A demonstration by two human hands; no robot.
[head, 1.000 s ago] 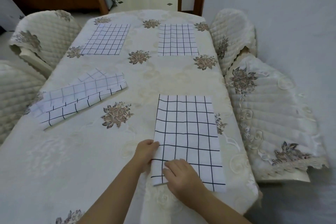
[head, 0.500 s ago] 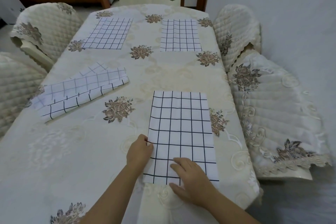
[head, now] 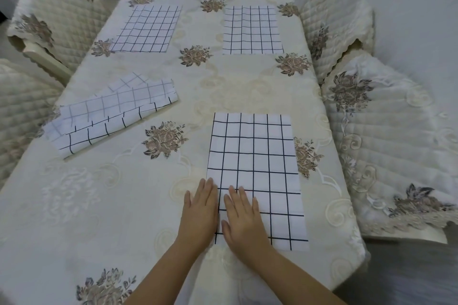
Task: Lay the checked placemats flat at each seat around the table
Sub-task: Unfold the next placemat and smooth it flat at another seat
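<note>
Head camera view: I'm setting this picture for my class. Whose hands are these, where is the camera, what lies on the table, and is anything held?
No machine here: a person wears one camera on the head, looking forward and down, so both bare hands are the wearer's own. The left hand lies flat at the left edge of the near placemat; the right hand presses flat on it. Their fingers are straight, so nothing is gripped. On the flowered tablecloth, the far left placemat and far right placemat lie flat; the folded placemat on the left is not yet spread. Quilted chairs stand around.
</note>
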